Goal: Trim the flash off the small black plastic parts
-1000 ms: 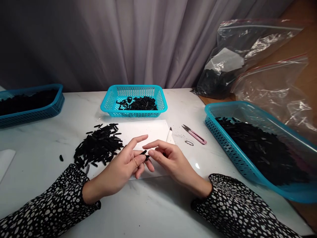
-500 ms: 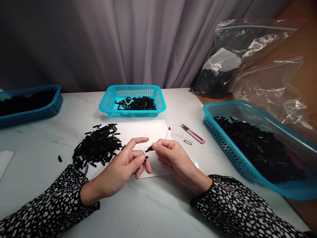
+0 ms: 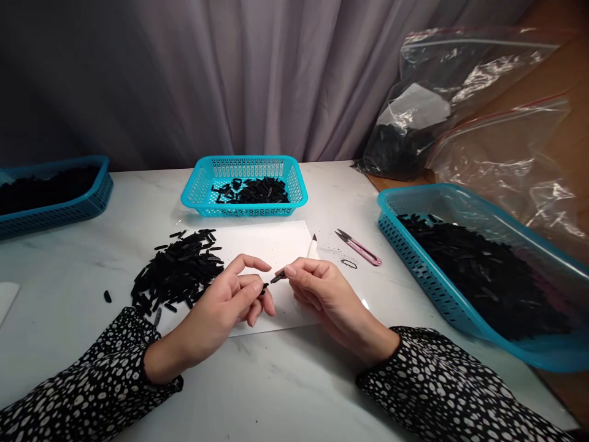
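Observation:
Between the thumb and forefinger of my right hand (image 3: 317, 282) is a small, thin black plastic-looking piece (image 3: 278, 277), its free end pointing left. My left hand (image 3: 237, 293) is closed, thumb against the fingers, on another small black piece (image 3: 264, 288), mostly covered by the fingertips; its forefinger stretches out above. The two hands are close together but apart, over a white sheet (image 3: 288, 242). A heap of similar black pieces (image 3: 179, 270) lies on the sheet's left part, beside my left hand.
Behind the sheet stands a blue basket (image 3: 197, 209) holding black pieces. Fuller blue baskets stand at left (image 3: 99, 202) and right (image 3: 391, 230). Pink thread snips (image 3: 361, 248), a black loop (image 3: 348, 264) and a white-handled blade (image 3: 313, 247) lie right of centre. Clear zip bags (image 3: 400, 141) stand behind.
The piece in my right hand has turned slightly and shows more of its length. My left forefinger has bent down a little, and my left hand sits slightly further left.

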The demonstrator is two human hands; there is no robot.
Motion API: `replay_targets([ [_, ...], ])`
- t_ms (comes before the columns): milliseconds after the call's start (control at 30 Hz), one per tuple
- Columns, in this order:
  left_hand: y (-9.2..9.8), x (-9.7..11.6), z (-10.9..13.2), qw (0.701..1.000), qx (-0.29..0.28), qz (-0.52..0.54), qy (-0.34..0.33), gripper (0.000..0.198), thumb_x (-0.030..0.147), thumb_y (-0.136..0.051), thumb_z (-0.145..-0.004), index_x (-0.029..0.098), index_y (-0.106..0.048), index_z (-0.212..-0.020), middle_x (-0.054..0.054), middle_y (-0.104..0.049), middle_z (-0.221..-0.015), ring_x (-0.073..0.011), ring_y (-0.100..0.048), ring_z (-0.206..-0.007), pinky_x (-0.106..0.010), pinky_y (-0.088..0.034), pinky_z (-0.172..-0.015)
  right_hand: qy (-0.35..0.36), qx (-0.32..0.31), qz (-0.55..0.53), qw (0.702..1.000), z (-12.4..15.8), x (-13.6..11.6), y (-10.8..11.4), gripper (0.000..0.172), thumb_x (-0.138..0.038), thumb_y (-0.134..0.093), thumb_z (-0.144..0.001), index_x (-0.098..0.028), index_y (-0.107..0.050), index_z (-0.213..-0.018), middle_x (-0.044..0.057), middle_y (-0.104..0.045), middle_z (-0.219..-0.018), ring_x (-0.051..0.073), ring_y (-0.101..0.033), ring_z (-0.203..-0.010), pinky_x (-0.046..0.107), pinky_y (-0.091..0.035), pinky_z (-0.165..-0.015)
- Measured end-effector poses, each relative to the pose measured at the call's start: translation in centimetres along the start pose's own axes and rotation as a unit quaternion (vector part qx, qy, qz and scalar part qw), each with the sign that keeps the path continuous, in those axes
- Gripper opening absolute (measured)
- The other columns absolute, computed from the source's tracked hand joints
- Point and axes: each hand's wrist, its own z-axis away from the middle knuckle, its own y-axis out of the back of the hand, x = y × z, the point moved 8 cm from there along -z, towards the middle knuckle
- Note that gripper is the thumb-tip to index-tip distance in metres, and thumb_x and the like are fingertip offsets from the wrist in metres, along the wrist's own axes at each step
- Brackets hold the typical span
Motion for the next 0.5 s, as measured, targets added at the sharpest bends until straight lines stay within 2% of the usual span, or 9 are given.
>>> replay_targets([
  [100, -0.13, 0.07, -0.15, 1.000, -0.002, 0.015, 0.005, 0.011, 0.030, -0.050, -0.096, 0.021, -0.053, -0.101, 0.000, -0.067, -0.073, -0.0099, -0.045, -0.055, -0.026, -0.032, -0.055, -0.001, 0.004, 0.000, 1.000, 0.05, -0.09, 0.00, 0.030, -0.048, -0.078, -0.074, -0.019, -0.070, -0.070, -0.010, -0.031, -0.044, 0.008, -0.017, -0.044, 0.027, -0.011, -0.044],
  [200, -0.40, -0.02, -0.22, 0.999, -0.006, 0.029, 0.025, 0.013, 0.029, -0.052, -0.094, 0.018, -0.059, -0.091, -0.001, -0.067, -0.074, -0.0081, -0.044, -0.054, -0.025, -0.031, -0.055, -0.002, 0.008, -0.001, 1.000, 0.07, -0.09, -0.03, 0.028, -0.046, -0.079, -0.074, -0.018, -0.074, -0.076, -0.010, -0.034, -0.045, 0.008, -0.018, -0.045, 0.027, -0.011, -0.044],
  [333, -0.57, -0.21, -0.12, 0.998, -0.008, 0.032, 0.045, 0.019, 0.034, -0.056, -0.093, 0.017, -0.063, -0.089, -0.001, -0.067, -0.074, -0.0073, -0.043, -0.054, -0.024, -0.030, -0.054, -0.001, 0.012, 0.008, 1.000, 0.08, 0.22, 0.09, 0.030, -0.045, -0.080, -0.073, -0.019, -0.077, -0.088, -0.008, -0.037, -0.049, 0.008, -0.019, -0.046, 0.026, -0.010, -0.044],
  [500, -0.51, -0.06, -0.14, 0.999, -0.005, 0.040, 0.030, 0.023, 0.039, -0.058, -0.094, 0.018, -0.060, -0.086, 0.000, -0.068, -0.076, -0.0061, -0.042, -0.054, -0.023, -0.030, -0.054, 0.018, 0.015, 0.038, 0.999, 0.11, 0.35, 0.32, 0.029, -0.044, -0.080, -0.075, -0.020, -0.078, -0.091, -0.009, -0.031, -0.048, 0.007, -0.018, -0.046, 0.026, -0.009, -0.044],
])
